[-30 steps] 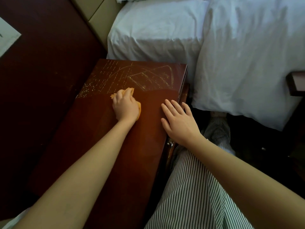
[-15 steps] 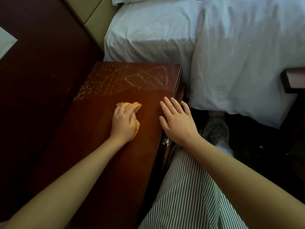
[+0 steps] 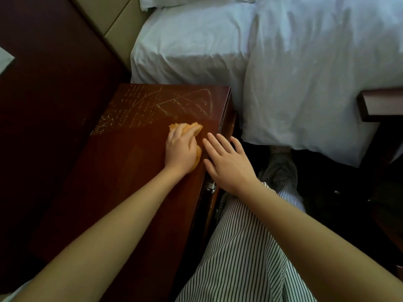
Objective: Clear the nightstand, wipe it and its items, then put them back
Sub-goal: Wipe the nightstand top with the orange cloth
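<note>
The dark red wooden nightstand [image 3: 122, 171] fills the lower left of the head view, and its top is bare. Streaks of moisture [image 3: 165, 105] glisten on its far half. My left hand [image 3: 180, 149] lies on an orange cloth [image 3: 192, 127] and presses it onto the top near the right edge. Only the cloth's front and right edge show past the fingers. My right hand [image 3: 226, 162] rests flat on the nightstand's right edge, fingers straight and spread, just right of the left hand.
A bed with white sheets [image 3: 283, 73] stands beyond and to the right of the nightstand. A dark wooden panel [image 3: 48, 94] runs along the left. A metal drawer knob [image 3: 210, 186] sticks out below my right hand. My striped trousers [image 3: 246, 247] are at the lower right.
My left hand has slid the orange cloth from the middle of the top rightward, close to my right hand. My right hand has stayed on the right edge.
</note>
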Demonstrator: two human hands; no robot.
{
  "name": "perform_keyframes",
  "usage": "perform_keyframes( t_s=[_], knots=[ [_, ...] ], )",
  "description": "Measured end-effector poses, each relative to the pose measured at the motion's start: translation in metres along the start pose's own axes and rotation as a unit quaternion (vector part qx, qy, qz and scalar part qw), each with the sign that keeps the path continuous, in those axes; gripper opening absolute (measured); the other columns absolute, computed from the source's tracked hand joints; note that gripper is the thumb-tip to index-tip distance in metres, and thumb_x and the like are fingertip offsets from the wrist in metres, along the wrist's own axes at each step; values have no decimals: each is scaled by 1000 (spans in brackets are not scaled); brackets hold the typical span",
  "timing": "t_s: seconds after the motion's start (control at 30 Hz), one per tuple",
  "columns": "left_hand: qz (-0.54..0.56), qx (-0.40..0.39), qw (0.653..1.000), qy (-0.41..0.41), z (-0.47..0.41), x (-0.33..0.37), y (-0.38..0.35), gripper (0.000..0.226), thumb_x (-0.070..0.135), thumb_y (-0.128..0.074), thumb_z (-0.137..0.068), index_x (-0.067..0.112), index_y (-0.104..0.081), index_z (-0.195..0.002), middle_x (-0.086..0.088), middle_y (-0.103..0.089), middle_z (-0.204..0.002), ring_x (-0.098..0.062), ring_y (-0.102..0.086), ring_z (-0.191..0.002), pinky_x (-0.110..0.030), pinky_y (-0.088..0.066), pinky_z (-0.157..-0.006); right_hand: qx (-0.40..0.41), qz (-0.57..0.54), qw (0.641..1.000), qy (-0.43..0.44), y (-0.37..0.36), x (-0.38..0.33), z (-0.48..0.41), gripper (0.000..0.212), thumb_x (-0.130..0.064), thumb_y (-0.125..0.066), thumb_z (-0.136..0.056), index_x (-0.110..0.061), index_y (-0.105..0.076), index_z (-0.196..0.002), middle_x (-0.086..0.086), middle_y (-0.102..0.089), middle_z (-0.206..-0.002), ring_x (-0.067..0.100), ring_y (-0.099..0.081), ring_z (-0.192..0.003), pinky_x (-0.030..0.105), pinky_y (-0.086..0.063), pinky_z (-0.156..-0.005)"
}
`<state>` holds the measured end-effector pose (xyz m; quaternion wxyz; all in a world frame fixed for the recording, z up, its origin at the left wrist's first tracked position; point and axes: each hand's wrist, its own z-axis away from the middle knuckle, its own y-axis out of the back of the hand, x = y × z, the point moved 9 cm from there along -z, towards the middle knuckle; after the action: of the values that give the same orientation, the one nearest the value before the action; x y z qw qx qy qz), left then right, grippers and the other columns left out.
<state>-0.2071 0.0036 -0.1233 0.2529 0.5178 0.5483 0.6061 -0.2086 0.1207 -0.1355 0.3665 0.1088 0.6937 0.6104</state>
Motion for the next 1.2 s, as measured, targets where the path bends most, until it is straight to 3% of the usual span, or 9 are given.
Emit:
perform_keyframes(
  t_s=[0.13,0.33,0.43,0.73,0.8,0.97,1.1,1.2],
  knots=[
    [-20,-30,999,-25,23,-22,8,40,20,-35,-95,28,-53,-130,-4,-47,-135,-26,-37,-125,-43,-33,-105,11,-16,999,-34,5,12,2,55,-41,-17,-102,-19,-11,-151,-1,-7,-159,17,-2,-146,36,7,-115],
    [-43,49,983,169,-14,-52,25,38,17,-35,-98,24,-49,-133,-5,-40,-140,-25,-29,-132,-38,-22,-111,0,-33,995,-91,4,35,5,54,-39,-18,-102,-21,-7,-152,-3,-2,-159,15,3,-146,38,8,-115],
    [-37,75,972,220,-16,-37,17,38,17,-35,-99,24,-49,-134,-3,-39,-142,-26,-26,-134,-36,-21,-109,-2,-38,995,-91,5,36,8,54,-39,-18,-102,-20,-7,-152,-3,-2,-159,15,2,-146,38,8,-115],
    [3,-24,998,-55,9,19,-6,40,20,-37,-93,27,-55,-128,-2,-49,-133,-24,-38,-125,-34,-27,-104,0,-49,996,-76,6,31,10,54,-39,-20,-102,-20,-9,-151,-2,-5,-159,16,-1,-146,38,5,-115],
    [11,-35,996,-76,21,9,-1,41,21,-37,-91,27,-56,-126,-1,-50,-131,-22,-39,-121,-30,-29,-99,-3,-49,996,-76,5,32,12,54,-39,-20,-102,-20,-9,-151,-2,-5,-159,16,-1,-146,38,6,-115],
    [-20,11,999,39,1,-31,16,38,14,-38,-96,24,-54,-129,-6,-46,-135,-26,-35,-125,-38,-28,-106,-11,-73,992,-99,4,42,14,54,-39,-19,-102,-20,-8,-151,-2,-3,-159,16,1,-146,39,6,-115],
    [-41,56,987,145,-23,-24,10,38,17,-36,-98,24,-51,-132,-6,-43,-138,-26,-32,-130,-39,-21,-113,-16,-67,993,-101,1,44,13,55,-40,-19,-102,-21,-5,-152,-2,1,-159,16,4,-146,40,6,-115],
    [-27,70,987,145,-27,2,0,37,17,-36,-98,26,-52,-130,-3,-43,-139,-22,-31,-132,-33,-17,-111,-37,-68,991,-109,-5,46,14,56,-41,-18,-102,-22,-2,-152,-2,7,-159,17,8,-145,42,8,-115]
  ],
)
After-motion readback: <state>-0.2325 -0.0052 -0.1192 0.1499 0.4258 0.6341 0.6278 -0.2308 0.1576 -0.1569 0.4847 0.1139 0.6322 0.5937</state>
